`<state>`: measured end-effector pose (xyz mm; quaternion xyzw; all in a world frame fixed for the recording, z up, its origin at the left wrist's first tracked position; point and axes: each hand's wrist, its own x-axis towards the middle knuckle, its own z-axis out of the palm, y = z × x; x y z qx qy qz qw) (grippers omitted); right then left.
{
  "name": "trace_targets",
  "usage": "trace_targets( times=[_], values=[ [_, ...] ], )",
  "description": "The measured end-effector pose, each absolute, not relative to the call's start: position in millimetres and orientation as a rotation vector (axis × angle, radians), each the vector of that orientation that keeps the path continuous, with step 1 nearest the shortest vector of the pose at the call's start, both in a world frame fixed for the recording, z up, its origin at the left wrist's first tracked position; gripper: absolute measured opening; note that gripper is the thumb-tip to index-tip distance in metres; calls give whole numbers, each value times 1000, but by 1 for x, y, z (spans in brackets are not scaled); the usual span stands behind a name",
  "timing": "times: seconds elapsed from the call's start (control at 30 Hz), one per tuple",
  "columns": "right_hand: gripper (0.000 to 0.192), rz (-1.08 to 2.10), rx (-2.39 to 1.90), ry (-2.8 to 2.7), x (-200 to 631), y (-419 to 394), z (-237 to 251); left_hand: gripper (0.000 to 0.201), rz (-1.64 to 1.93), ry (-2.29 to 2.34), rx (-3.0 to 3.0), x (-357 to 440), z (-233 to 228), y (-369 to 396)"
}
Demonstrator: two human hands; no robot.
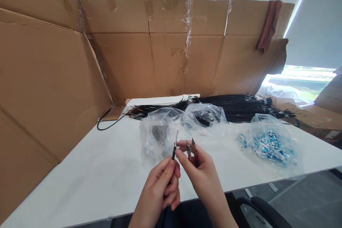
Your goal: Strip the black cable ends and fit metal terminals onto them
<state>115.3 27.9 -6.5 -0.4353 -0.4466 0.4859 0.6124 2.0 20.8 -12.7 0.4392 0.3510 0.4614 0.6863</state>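
My left hand [163, 182] is closed around a short black cable [174, 153], which points up and away from me. A thin, pale clear or silvery tip [176, 136] stands out of the cable's far end. In my right hand [203, 171] is a small pair of thread snips [189, 149], its two dark blades apart and pointing away. The thumb and index finger of that hand are at the cable just below the tip; whether they press on it I cannot tell. The snips' handle is hidden in the palm.
Beyond my hands, clear plastic bags [149, 139] lie on the white table [88, 174], one with a grey mass inside. Bundles of black cables [235, 107] stretch along the back. A bag of small blue pieces [272, 146] sits at right. Cardboard walls [120, 64] enclose the left and back.
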Motion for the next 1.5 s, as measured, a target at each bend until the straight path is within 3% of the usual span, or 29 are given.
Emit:
trace_targets(
  times=[0.27, 0.5, 0.73, 0.9, 1.1, 1.5],
  values=[
    [26, 1033, -1039, -1020, 119, 20, 2, 41, 1057, 1001, 1244, 6, -11, 18],
    [27, 992, -1035, -1081, 118, 21, -3, 35, 1101, 1177, 1374, 2, -13, 23],
    [15, 870, -894, -1273, 125, 17, -8, 29, 968, 447, 945, 0, -20, 21],
    [13, 958, -799, -1272, 124, 8, -4, 30, 833, 96, 851, -3, -29, 20],
    [4, 963, -761, -1279, 125, 0, 1, 32, 790, 115, 856, -5, -24, 14],
    [12, 914, -724, -1321, 126, 1, 5, 33, 869, 348, 958, -9, -13, 11]
  ],
)
